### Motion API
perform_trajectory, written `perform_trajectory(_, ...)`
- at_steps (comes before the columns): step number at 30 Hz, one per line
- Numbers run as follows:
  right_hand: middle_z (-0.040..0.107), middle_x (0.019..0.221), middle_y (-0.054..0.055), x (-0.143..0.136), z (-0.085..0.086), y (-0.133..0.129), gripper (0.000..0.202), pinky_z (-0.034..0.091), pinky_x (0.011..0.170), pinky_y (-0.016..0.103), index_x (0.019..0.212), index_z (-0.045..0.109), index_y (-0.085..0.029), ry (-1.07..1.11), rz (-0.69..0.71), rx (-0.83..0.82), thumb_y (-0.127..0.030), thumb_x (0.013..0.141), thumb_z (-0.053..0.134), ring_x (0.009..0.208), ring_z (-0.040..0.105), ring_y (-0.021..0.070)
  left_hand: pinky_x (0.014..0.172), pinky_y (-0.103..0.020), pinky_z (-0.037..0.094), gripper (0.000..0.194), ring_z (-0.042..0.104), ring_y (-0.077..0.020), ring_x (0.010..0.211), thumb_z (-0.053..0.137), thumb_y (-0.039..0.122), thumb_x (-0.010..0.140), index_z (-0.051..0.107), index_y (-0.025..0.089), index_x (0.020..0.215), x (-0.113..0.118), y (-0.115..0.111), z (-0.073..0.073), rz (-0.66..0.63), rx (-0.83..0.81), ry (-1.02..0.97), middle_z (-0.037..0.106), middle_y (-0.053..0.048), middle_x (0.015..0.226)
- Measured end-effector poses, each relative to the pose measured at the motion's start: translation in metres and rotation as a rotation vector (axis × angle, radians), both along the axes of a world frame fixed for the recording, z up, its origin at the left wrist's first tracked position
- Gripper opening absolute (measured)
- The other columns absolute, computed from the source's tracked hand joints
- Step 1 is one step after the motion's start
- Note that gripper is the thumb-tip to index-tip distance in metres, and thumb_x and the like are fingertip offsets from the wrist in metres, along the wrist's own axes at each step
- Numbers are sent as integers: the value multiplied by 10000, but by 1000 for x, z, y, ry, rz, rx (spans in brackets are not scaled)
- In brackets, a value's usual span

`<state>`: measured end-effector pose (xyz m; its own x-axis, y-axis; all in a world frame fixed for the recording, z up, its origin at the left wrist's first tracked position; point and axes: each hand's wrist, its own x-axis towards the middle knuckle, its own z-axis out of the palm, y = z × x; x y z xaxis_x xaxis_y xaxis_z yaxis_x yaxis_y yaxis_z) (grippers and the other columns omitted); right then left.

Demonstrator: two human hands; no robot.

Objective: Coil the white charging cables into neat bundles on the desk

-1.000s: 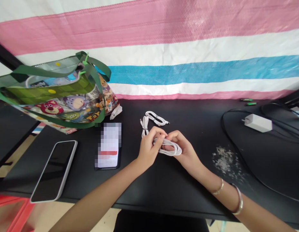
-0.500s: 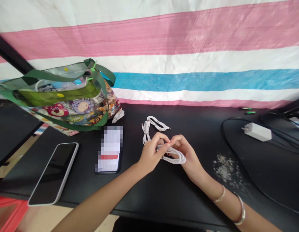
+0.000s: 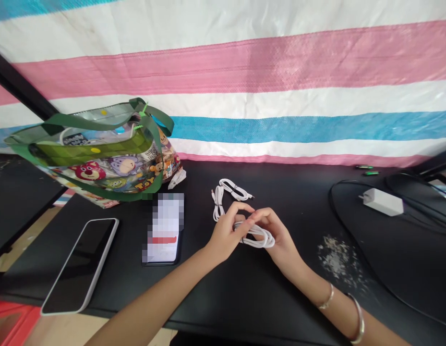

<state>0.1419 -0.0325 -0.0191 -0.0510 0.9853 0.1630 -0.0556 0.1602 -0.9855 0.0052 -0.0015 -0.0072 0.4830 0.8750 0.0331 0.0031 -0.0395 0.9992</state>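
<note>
Two bare hands meet over a black table, fingertips together above a coiled white cable (image 3: 260, 237). The left hand (image 3: 226, 233) closes thumb and fingers on the coil's near-left end; the right hand (image 3: 275, 235), a bangle (image 3: 358, 319) and a bracelet (image 3: 328, 296) on its arm, curls loosely closed around the other end, its hold partly hidden behind the loops. From the coil, one tied cable (image 3: 235, 189) lies at 11 o'clock and a second bundle (image 3: 218, 203) between 10 and 11, just beside the first. A lit phone (image 3: 165, 230) rests at 9 o'clock, a white-edged phone (image 3: 80, 266) beyond it toward 8, and a cartoon-print bag (image 3: 111, 166) stands at 10. A white charger (image 3: 383, 202) sits between 2 and 3 o'clock, pale crumbs (image 3: 338, 259) between 3 and 4. A striped sheet (image 3: 280, 105) hangs at 12.
</note>
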Motion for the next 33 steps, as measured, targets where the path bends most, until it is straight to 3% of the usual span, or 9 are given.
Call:
perform_trajectory(10,560,799,11,0,-3,-2,269,469,726,330,894,549,-245,-42,56,45,-506,833,569,760,561,180,492,-228,297,442,392,-106,488,490,606,803,477,191,954,2,-2,2,-3,-66,-25,385,75,522)
perform_trajectory(16,603,960,43,8,1,2,188,467,796,356,1012,570,-262,-152,179,71,-372,860,558,899,573,206,502,-234,303,476,402,-110,507,469,604,816,506,177,1022,2,-1,-1,2,-63,-13,408,62,547)
perform_trajectory(19,630,947,49,12,5,5,152,471,806,358,953,599,-244,-207,226,63,-354,853,568,911,578,209,500,-225,305,496,411,-104,517,504,600,797,515,165,1034,2,0,-2,-12,-82,-20,456,48,579)
perform_trajectory(28,667,795,4,9,11,6,279,533,722,311,791,531,-218,122,333,-219,-439,752,696,733,656,155,408,-198,255,652,318,-73,406,520,687,735,526,155,1112,1,-1,0,-40,-169,-34,357,93,471)
perform_trajectory(33,674,816,1,11,14,6,285,520,768,324,772,529,-215,174,332,-339,-402,716,737,783,655,159,423,-191,280,605,363,-75,430,515,650,767,552,163,1125,0,-1,1,-42,-118,4,395,79,487)
